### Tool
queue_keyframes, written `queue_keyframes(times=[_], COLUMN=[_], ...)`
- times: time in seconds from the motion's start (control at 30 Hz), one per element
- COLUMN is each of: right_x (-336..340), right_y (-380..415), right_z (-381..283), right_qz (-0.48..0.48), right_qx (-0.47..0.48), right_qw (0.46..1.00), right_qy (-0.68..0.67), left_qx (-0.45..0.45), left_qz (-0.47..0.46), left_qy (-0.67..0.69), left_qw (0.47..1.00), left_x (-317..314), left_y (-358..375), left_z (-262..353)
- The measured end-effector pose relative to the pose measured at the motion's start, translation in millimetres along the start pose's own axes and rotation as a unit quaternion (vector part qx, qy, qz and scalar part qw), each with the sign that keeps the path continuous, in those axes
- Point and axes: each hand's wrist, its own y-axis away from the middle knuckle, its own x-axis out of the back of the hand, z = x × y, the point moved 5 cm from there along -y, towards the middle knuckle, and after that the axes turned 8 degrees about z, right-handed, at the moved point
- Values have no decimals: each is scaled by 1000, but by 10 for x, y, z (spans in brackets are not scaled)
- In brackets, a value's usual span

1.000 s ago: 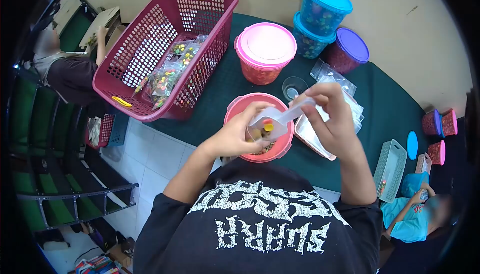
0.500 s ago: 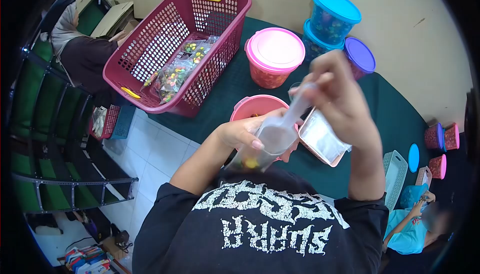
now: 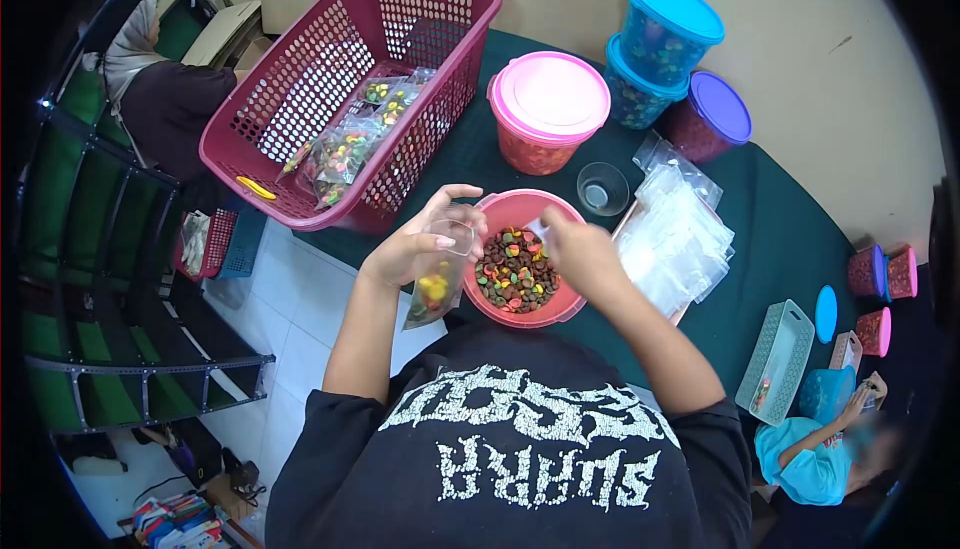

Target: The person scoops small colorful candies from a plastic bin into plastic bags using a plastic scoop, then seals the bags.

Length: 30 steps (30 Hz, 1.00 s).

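My left hand (image 3: 425, 239) is closed around the upper part of a clear plastic bag (image 3: 433, 287), with its mouth held wide and some yellow, green and red pieces inside. Just right of it is a pink tub (image 3: 573, 301) containing brown, yellow, red and green pieces (image 3: 515, 274). Over the tub's right side, my right hand (image 3: 583, 254) is closed on a pale scoop (image 3: 540, 230). The hand is slightly blurred and covers most of the scoop. A small clear bowl (image 3: 603, 189) stands behind my right hand, and a pile of clear plastic bags (image 3: 675, 234) lies right of it.
A maroon basket (image 3: 385, 184) with several filled bags (image 3: 350, 154) stands at the back left. Behind the tub are a pink-lidded container (image 3: 550, 99), stacked blue-lidded ones (image 3: 668, 39) and a purple-lidded one (image 3: 718, 109). Two other people are at the far left and lower right.
My right hand and the scoop have moved down from above the bag into the tub. My left hand has shifted left with the bag, uncovering the pieces in the tub.
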Motion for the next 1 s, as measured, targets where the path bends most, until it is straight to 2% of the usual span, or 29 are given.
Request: queue_keyframes(times=[0.07,0.1,0.13,0.17,0.3,0.43,0.5,0.63,0.7,1.0], right_x=[-483,-532,-606,-659,-540,-386,-351,-456,-520,-488], right_y=[81,124,189,243,355,334,309,382,475,515], right_z=[117,98,65,41,9,75,154,102,21,-29], right_qz=[-63,-65,-107,-149,-191,-177,-130,-161,-170,-116], right_qx=[-14,-13,-3,7,19,9,-36,-60,-24,-56], right_qw=[998,998,994,987,975,975,986,985,983,976], right_qy=[14,13,-21,-53,-113,-136,-96,-22,-65,-177], left_qx=[15,24,24,27,39,46,45,52,54,67], left_qz=[18,23,26,28,36,45,39,35,33,39], left_qy=[4,-6,-5,-14,-20,-26,-26,-32,-37,-44], left_qw=[1000,999,999,999,998,998,998,998,997,996], left_x=[98,125,131,132,159,183,195,197,179,208], left_y=[17,27,37,40,44,45,29,-10,-19,-19], left_z=[-57,-78,-83,-101,-145,-133,-138,-169,-171,-231])
